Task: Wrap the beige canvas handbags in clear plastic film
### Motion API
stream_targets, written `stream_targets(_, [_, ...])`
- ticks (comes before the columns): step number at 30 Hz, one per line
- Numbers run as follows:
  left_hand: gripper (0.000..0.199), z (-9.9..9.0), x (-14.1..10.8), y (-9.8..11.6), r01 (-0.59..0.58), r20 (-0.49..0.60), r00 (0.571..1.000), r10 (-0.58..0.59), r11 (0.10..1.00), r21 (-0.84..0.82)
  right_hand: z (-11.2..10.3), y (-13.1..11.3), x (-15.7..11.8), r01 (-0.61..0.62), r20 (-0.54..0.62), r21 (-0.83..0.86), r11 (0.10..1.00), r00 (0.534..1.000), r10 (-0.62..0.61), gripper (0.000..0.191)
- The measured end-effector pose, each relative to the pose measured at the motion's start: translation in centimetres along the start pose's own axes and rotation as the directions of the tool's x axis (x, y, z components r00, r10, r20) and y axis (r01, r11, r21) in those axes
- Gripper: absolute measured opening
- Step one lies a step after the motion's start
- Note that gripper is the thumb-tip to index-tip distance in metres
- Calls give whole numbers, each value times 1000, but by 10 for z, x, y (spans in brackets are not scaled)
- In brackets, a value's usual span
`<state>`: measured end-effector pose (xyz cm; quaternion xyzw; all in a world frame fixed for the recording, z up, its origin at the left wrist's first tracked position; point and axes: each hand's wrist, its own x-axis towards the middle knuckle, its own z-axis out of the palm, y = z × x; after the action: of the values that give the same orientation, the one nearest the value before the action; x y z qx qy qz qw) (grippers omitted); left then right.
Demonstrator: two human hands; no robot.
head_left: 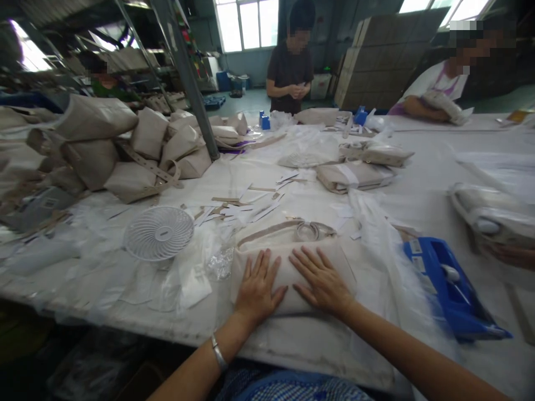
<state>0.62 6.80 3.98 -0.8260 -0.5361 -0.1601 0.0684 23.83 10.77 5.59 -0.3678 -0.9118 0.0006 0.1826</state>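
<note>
White table (pixel 430 145) bears a pale bag (pixel 286 270) and scraps (pixel 234 210), windows (pixel 249 25) beyond.

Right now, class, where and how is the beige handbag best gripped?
Probably at its short ends, one hand from each side: the beige handbag lies flat and wide under the left hand and right hand, with its strap along the far edge.

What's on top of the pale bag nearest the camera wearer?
On the pale bag: the left hand and right hand, palms down, fingers spread. A strap shows at its far edge. The surface under the palms is covered.
</note>
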Motion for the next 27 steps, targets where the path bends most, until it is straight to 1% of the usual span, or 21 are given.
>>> stream_targets(4, [64, 4, 7, -6, 22, 38, 999, -21, 999, -24, 2, 3, 6, -19, 25, 51, 999, 1000, 18, 61])
stream_targets(7, [63, 7, 8, -6, 20, 11, 1000, -19, 1000, -13, 5, 4, 6, -24, 8, 49, 999, 1000, 24, 60])
stream_targets(9, [61, 7, 6, -1, 6, -26, 1000, -6, 1000, 16, 7, 4, 4, -22, -28, 44, 999, 999, 24, 59])
stream_targets(12, [56, 8, 2, 11, -62, -45, 997, 64, 997, 43, 11, 0, 0, -13, -83, 41, 999, 996, 17, 54])
stream_targets(15, [57, 10, -3, 21, -101, -59, 993, 104, 994, 50, 14, -11, -10, -59, -146, 71, 996, 987, 69, 51])
stream_targets(17, [61, 11, -4, 24, -101, -74, 992, 105, 994, 51, 16, -25, -24, -113, -200, 143, 983, 970, 141, 50])
stream_targets(18, [63, 12, -4, 24, -105, -77, 991, 109, 993, 51, 16, -34, -34, -131, -226, 207, 970, 958, 178, 47])
stream_targets(19, [64, 12, -5, 23, -110, -79, 990, 114, 993, 53, 16, -43, -44, -146, -247, 293, 945, 943, 223, 43])
stream_targets(20, [65, 13, -5, 22, -115, -81, 990, 119, 992, 56, 16, -52, -56, -166, -253, 400, 901, 925, 283, 38])
stream_targets(21, [65, 13, -5, 22, -117, -84, 989, 122, 991, 60, 16, -60, -66, -207, -227, 521, 828, 902, 369, 31])
stream_targets(22, [64, 13, -5, 21, -118, -87, 989, 123, 991, 63, 16, -68, -76, -281, -151, 646, 709, 864, 480, 27])
stream_targets(23, [64, 13, -5, 21, -117, -89, 989, 122, 991, 63, 15, -75, -83, -383, -16, 754, 533, 801, 598, 29])
stream_targets(24, [63, 13, -5, 21, -113, -91, 989, 118, 992, 61, 14, -80, -88, -482, 160, 820, 307, 710, 686, 36])
stream_targets(25, [62, 13, -5, 21, -108, -93, 989, 113, 993, 56, 13, -84, -89, -546, 343, 835, 61, 604, 720, 43])
stream_targets(26, [61, 13, -5, 21, -103, -93, 990, 107, 994, 49, 12, -86, -88, -561, 499, 810, -169, 510, 701, 49])
stream_targets(27, [60, 13, -5, 21, -99, -93, 990, 103, 994, 41, 10, -88, -85, -528, 608, 771, -355, 447, 656, 52])
